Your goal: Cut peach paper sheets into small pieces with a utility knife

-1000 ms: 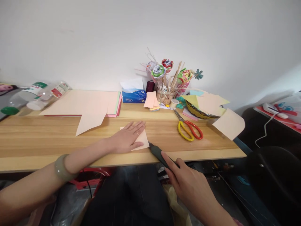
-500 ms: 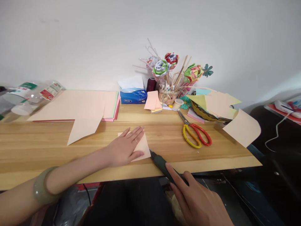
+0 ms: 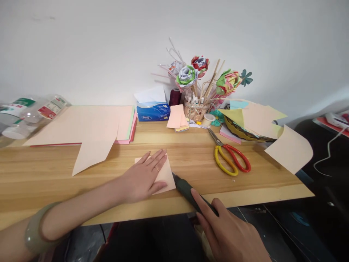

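My left hand [image 3: 147, 174] lies flat, fingers stretched out, on a small pale pink sheet of paper [image 3: 165, 178] on the table. A ring is on one finger and a jade-green bangle [image 3: 40, 229] on the wrist. My right hand [image 3: 226, 229] is wrapped round a craft knife [image 3: 187, 191] with a thick dark green handle, the index finger laid along it. The narrow grey tip meets the paper's right edge; whether it cuts in, I cannot tell. Scissors [image 3: 230, 156] with yellow and red handles lie partly open to the right.
At the left is a paper stack [image 3: 65, 123] with a piece hanging over its front, beside plastic bottles [image 3: 35, 112]. Along the wall stand a blue tissue pack [image 3: 153, 111], a pot of paper flowers [image 3: 196, 110] and a basket of paper [image 3: 240, 133]. The table's front edge is close.
The view has shifted a little. The knife tip sits slightly farther up the paper's right edge, away from me. My left hand stays flat on the paper.
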Tool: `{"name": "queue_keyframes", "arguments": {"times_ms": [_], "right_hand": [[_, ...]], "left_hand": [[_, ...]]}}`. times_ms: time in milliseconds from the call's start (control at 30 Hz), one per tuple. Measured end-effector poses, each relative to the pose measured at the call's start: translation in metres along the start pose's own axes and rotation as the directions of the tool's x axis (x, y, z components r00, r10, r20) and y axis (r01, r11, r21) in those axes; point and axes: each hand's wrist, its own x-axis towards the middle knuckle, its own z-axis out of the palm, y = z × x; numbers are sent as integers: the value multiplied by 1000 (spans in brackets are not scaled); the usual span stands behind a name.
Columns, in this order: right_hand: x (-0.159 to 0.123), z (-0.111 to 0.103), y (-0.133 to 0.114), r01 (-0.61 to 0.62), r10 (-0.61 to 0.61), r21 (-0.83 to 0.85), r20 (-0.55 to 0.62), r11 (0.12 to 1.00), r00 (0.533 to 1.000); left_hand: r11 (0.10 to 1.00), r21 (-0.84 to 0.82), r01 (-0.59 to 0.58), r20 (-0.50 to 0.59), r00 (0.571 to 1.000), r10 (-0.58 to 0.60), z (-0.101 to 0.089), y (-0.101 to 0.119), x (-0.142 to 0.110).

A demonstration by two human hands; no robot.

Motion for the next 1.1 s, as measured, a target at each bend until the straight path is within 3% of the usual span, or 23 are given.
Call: {"name": "queue_keyframes", "arguments": {"times_ms": [233,700,1100], "right_hand": [[7,-1,0,-6,5,-12,-12,1000,1000],[30,2,0,-38,37,-13,-60,999,997],[49,7,5,-88,90,-57,18,994,996]], "left_hand": [[1000,-11,23,57,998,-22,-3,1,2],[1000,-8,12,9,1000,-12,2,-1,2],[999,-30,30,5,1000,-30,4,-1,1]]}}
